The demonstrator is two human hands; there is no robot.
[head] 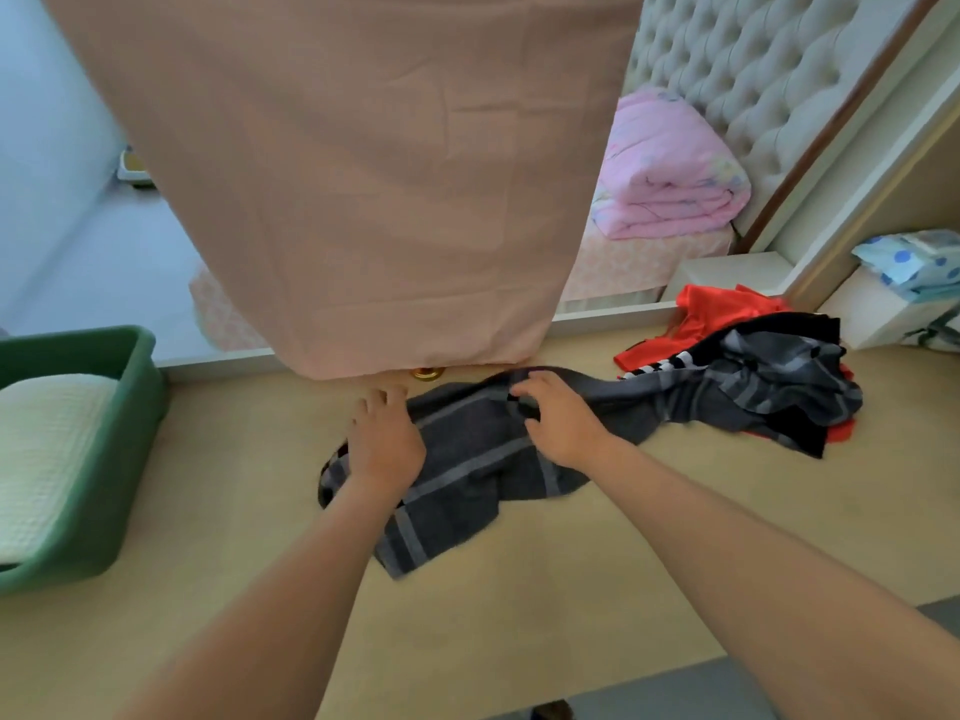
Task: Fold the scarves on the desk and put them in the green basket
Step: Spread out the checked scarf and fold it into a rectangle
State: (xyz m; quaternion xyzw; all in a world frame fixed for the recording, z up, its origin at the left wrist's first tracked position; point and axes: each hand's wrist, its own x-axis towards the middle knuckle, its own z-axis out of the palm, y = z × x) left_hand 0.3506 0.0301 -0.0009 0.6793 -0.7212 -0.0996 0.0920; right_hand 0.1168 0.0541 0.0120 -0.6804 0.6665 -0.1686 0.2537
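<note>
A dark grey scarf (467, 459) with lighter stripes lies stretched across the middle of the wooden desk (519, 589), its right end running into a pile. My left hand (387, 439) rests on the scarf's left part with its fingers spread and reaching past the edge. My right hand (558, 415) has its fingers curled on the scarf's upper edge and pinches a fold of the cloth. A red scarf (722, 317) lies under the grey and black cloth at the right. The green basket (132, 402) stands at the left edge with a folded cream scarf (47, 449) inside.
A pink curtain (363, 174) hangs down to the desk's far edge just behind my hands, with a small gold object (428, 374) under its hem. Beyond are a bed with a folded pink quilt (670, 174) and a shelf holding dotted blue cloth (914, 262).
</note>
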